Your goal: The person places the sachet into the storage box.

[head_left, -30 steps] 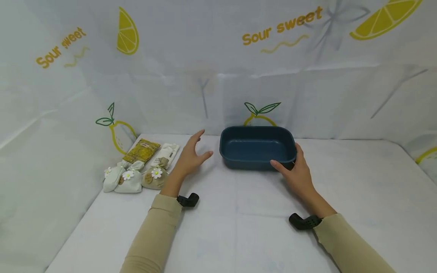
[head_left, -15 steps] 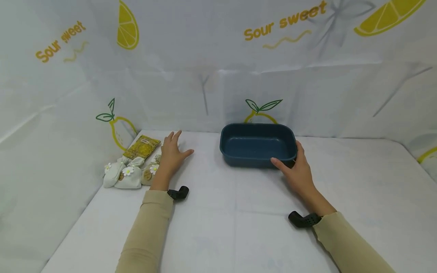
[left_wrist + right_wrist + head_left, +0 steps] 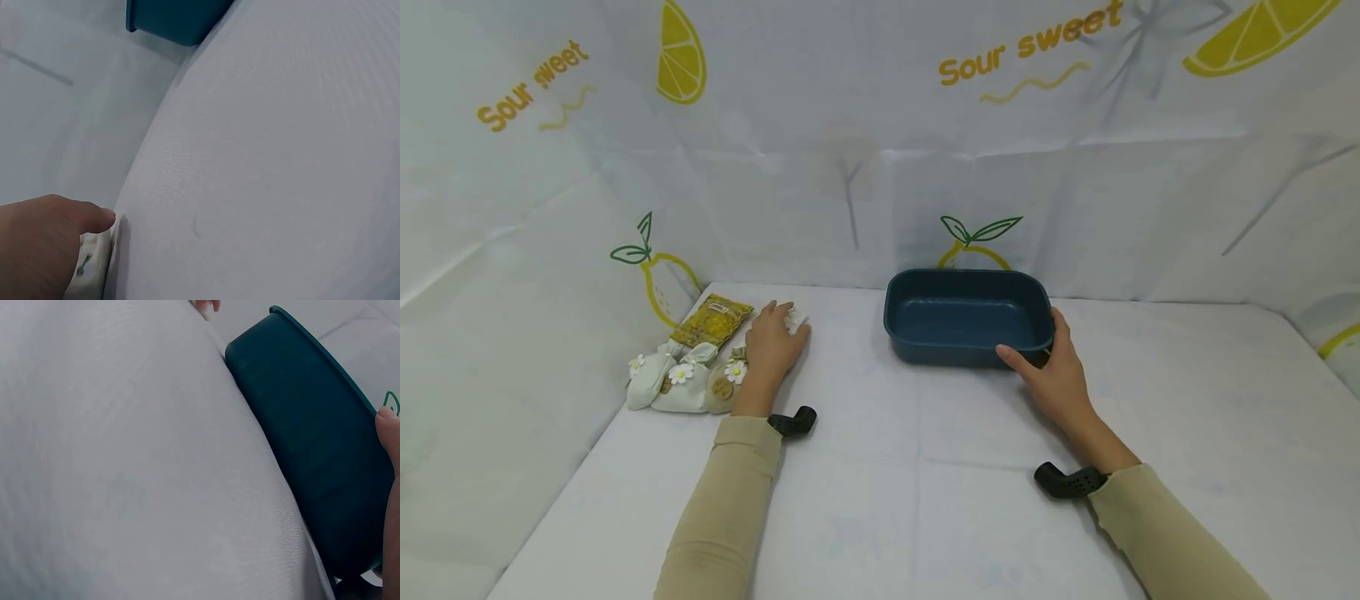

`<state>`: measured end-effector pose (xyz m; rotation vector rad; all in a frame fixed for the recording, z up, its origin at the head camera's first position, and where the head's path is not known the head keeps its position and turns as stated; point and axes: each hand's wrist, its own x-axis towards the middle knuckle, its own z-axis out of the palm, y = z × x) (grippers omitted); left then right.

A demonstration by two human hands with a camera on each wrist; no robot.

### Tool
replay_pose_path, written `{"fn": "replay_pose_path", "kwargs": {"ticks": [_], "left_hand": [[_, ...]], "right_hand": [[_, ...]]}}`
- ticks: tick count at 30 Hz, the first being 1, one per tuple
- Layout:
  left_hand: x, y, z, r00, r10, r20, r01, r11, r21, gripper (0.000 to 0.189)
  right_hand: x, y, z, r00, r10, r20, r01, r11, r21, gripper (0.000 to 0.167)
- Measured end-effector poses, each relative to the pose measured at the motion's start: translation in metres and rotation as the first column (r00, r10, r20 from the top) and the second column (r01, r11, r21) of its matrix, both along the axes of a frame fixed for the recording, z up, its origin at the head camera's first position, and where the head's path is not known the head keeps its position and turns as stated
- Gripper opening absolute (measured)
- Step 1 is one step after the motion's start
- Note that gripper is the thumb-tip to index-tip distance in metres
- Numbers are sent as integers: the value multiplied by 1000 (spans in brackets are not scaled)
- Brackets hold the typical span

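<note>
My left hand [image 3: 775, 346] lies over a white packet [image 3: 796, 317] and pinches it between thumb and fingers. Most of that packet is hidden under the hand; in the left wrist view the thumb meets its edge. My right hand [image 3: 1051, 375] grips the front right corner of a dark blue rectangular tub [image 3: 968, 355], thumb at the rim and fingers along the right side. The tub stands on the white-covered table against the back cloth, with nothing visible inside.
Left of the left hand lie a yellow packet [image 3: 712, 321], two white drawstring pouches with daisies [image 3: 683, 390] [image 3: 647, 385] and a beige pouch [image 3: 722, 390]. A lemon-printed cloth [image 3: 820, 125] hangs behind the white table [image 3: 865, 500].
My left hand has moved left to the white packet, then its fingers have closed in on it. The right hand stays at the tub's corner. The head view has tilted slightly.
</note>
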<state>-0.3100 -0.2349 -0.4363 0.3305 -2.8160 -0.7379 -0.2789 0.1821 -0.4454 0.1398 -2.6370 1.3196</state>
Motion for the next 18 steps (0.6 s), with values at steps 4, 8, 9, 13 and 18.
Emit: {"fn": "replay_pose_path", "kwargs": {"ticks": [4, 8, 9, 13, 18], "left_hand": [[0, 0, -3, 998, -52, -27, 53, 999, 10, 54], [-3, 0, -7, 986, -162, -33, 163, 987, 5, 63], [-3, 0, -8, 981, -195, -25, 195, 981, 4, 66], [-4, 0, -11, 962, -275, -4, 275, 961, 33, 68], [-3, 0, -11, 959, -280, -40, 283, 956, 73, 60]], "right_hand": [[-1, 0, -1, 1000, 0, -4, 0, 1000, 0, 106], [0, 0, -1, 1000, -3, -4, 3, 1000, 3, 106], [0, 1, -1, 1000, -4, -5, 4, 1000, 4, 106], [1, 1, 0, 1000, -2, -2, 2, 1000, 1, 106], [3, 0, 3, 1000, 1, 12, -1, 1000, 0, 107]]}}
